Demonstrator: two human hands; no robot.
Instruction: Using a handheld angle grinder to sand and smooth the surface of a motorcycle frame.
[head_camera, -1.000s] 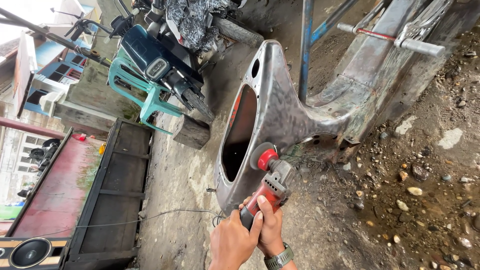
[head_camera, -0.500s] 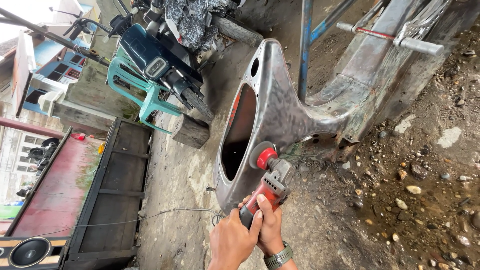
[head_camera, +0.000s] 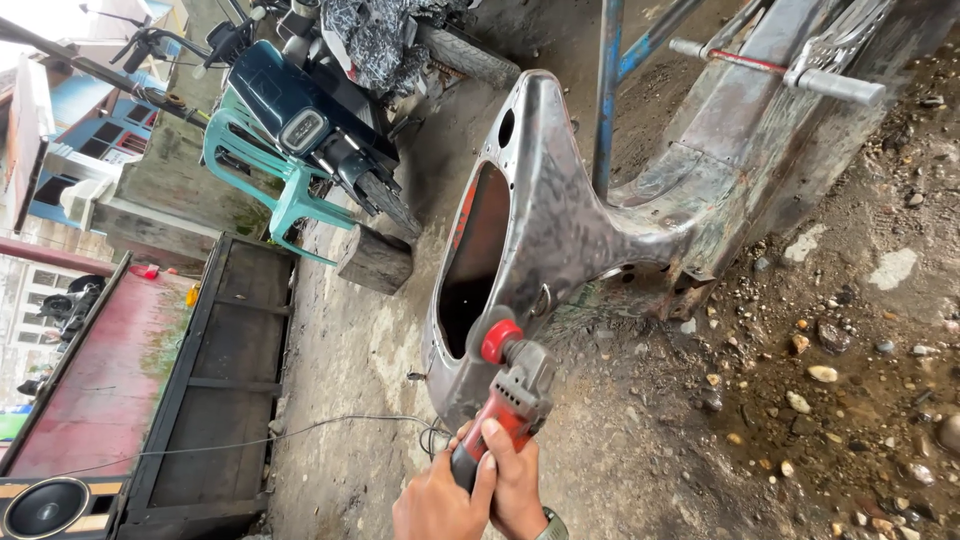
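Gripping the red and grey handheld angle grinder (head_camera: 505, 400) with both hands, the person stood over the bare, stripped-metal scooter body shell (head_camera: 560, 225) lying on the dirt ground (head_camera: 640, 450). The left hand (head_camera: 435, 500) and the right hand (head_camera: 520, 480) were side by side on the tool's rear grip, fingers (head_camera: 497, 445) curled fully shut around it. The grinder's red-hubbed head (head_camera: 492, 338) sat against the shell's near lower edge, just beside the large dark opening (head_camera: 470, 260) in the shell.

By my judgement the step in hand was working the surface along that rim, with much of the shell already down to bright metal. The next pass looked to call for a steady two-handed hold and a light angle, since the rim curved away sharply there.

Room was mixed. A thin grey cable (head_camera: 300, 430) trailed over the ground on the near side of the shell, close to the hands, and could snag. Beyond the shell stood a blue steel post (head_camera: 605, 95); a short wooden log (head_camera: 375, 262) and a teal plastic chair (head_camera: 270, 175) sat further off beside the opening. Wet, pebbly ground (head_camera: 840, 370) lay open on the shell's other side.
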